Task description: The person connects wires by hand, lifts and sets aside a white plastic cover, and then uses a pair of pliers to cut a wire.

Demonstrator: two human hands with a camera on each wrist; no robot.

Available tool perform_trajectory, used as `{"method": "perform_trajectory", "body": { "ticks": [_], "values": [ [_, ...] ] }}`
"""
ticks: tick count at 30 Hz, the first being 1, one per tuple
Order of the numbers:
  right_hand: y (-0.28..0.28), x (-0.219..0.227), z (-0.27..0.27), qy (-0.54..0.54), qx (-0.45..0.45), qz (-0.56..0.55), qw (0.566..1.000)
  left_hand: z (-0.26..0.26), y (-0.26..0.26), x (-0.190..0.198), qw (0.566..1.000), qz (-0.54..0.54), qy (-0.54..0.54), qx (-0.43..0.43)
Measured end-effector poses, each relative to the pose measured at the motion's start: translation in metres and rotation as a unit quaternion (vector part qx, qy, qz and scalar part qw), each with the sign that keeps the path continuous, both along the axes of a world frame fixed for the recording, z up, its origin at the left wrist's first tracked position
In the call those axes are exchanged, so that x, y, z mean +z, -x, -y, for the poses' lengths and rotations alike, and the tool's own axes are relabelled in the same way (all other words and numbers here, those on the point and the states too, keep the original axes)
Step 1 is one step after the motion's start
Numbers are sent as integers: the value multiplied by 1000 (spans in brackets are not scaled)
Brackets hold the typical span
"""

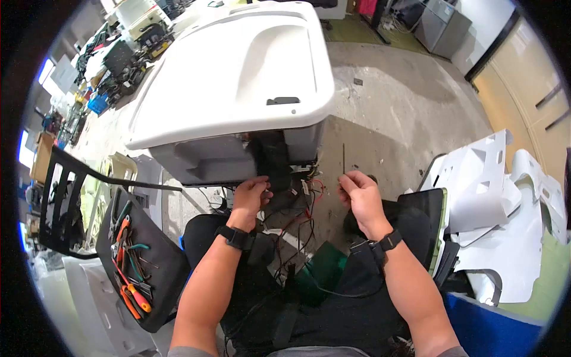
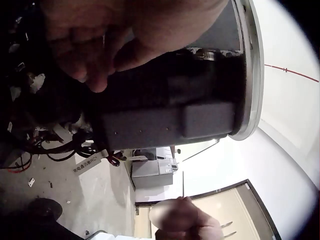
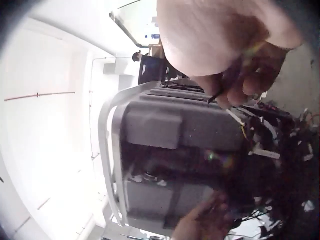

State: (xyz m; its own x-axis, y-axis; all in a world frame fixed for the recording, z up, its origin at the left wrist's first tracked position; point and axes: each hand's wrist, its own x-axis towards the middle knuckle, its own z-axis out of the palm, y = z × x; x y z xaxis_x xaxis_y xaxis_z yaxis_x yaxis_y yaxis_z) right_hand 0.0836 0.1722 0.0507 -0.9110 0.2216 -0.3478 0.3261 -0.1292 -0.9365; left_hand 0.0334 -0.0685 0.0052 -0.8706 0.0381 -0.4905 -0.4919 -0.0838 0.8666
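Right hand (image 1: pixel 364 199) pinches a thin, straight, dark rod (image 1: pixel 344 157) between thumb and fingers, upright in the head view, its free end touching nothing that I can see from my feed; could be a tool shaft or a hex key, can't tell. So the rod is up in the air, just to the right of a large dark-grey plastic housing (image 1: pixel 208 159), apart from it. On that housing sits a broad white moulded plastic cover (image 1: pixel 202 89). Left hand (image 1: pixel 248 196), fingers bent, is at the housing's lower front edge, near the black recess (image 1: pixel 269 153); whether it pinches anything there or just rests, I can't tell from any view. Left wrist view adds a small silver ribbed metal band (image 2: pixel 209 56) on the housing's near side. Loose red and black wires (image 1: pixel 302 189) hang below the recess, tangled, some with white tags. Farther out: hand tools with orange and green handles (image 1: pixel 128 262) on a black padded seat (image 1: pixel 160 279) to the left, white plastic panels (image 1: pixel 482 184) to the right. My call: mid-job on the housing's lower front, rod ready but not yet applied. Next move calls for bringing the rod's tip across to the recess, steadying with the left, keeping clear of those wires.
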Motion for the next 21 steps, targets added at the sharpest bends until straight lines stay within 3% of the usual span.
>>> {"method": "perform_trajectory", "body": {
  "ticks": [8, 10, 11, 13, 17, 21],
  "values": [
    [-11, -18, 0, -48, 25, 14, 998, -17, 3, 5, 999, -1, 23, -39],
    [-13, -25, -4, -155, 50, -14, 987, -18, 2, 0, 998, -7, 20, -52],
    [-16, -24, -7, -158, 45, -18, 986, -19, 2, -1, 998, -7, 22, -61],
    [-24, -13, -8, -299, 81, -28, 950, -25, 4, -3, 997, -11, 21, -69],
    [-19, -1, -14, -384, 171, -10, 907, -29, 0, 0, 995, -3, 39, -89],
    [-3, 10, -30, -440, 186, -71, 876, -28, 1, -3, 993, 6, 40, -111]
  ]
}}
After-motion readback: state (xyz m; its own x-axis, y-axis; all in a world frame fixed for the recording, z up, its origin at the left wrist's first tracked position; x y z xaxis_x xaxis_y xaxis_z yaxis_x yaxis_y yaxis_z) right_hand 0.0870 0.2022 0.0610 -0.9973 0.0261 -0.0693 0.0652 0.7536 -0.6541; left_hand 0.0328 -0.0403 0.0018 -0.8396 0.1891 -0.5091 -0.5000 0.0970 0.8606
